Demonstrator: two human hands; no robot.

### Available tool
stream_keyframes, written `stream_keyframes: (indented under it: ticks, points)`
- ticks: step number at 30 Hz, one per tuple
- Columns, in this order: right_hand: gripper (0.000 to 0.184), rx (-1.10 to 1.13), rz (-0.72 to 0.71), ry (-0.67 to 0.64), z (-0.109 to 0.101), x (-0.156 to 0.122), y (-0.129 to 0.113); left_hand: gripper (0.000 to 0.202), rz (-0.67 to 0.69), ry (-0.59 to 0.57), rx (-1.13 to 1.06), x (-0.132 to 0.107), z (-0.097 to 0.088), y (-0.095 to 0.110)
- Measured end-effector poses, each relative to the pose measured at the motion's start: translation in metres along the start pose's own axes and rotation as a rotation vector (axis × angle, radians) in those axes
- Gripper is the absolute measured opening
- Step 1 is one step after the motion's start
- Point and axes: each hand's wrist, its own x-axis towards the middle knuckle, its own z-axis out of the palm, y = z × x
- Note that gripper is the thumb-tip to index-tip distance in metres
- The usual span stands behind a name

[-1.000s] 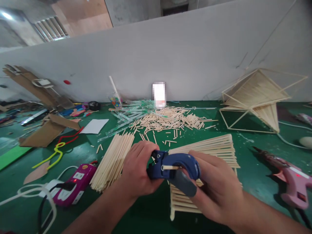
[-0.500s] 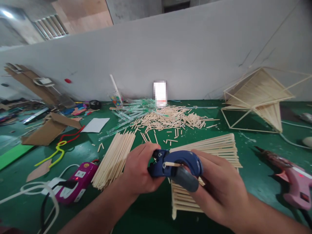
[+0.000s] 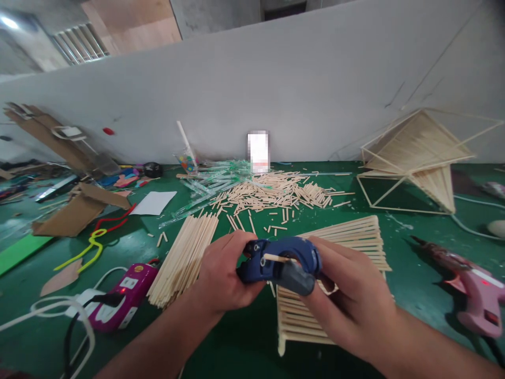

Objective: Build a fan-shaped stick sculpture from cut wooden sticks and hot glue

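Navy plastic fills the middle of my head view: a curved hand tool (image 3: 286,246) held up over the green table (image 3: 229,345), between two bare hands. I see the left hand (image 3: 223,271) curled tightly round its near-left end, thumb and fingers wrapped, which looks like the grip that steadies it. The right hand (image 3: 351,295) is partly curled, with its fingers and thumb pinching the opposite end by the dark grey part; that opposed hold would keep the tool from twisting. A short length of wooden stick (image 3: 276,258) lies across its face, though the right fingers hide its far end, so I can't tell whether they grip it too. Below and behind the right hand rests a slatted stick panel (image 3: 366,242). Just left of the left hand lies a bundle of long sticks (image 3: 185,258), roughly aligned, probably for easy picking. Beyond, a heap of short pieces (image 3: 276,192) sits beside clear wrappers (image 3: 213,184), out of the way. A pink glue gun (image 3: 479,295) lies at the right, a magenta power strip (image 3: 122,297) at the left.
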Motion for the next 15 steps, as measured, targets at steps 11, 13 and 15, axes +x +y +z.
stream_keyframes:
  ticks: [11,13,15]
  points:
    - [0.024,0.079,0.086,-0.181,-0.004,0.000,0.004,0.030,0.011,-0.003,-0.040,-0.001,-0.001,-0.002]
    - [0.027,0.133,0.131,-0.220,-0.008,0.002,0.004,0.030,0.005,-0.001,-0.050,0.000,-0.001,-0.001]
    - [0.029,0.184,0.173,-0.255,-0.011,0.005,0.003,0.028,0.000,0.000,-0.055,0.000,-0.001,0.000]
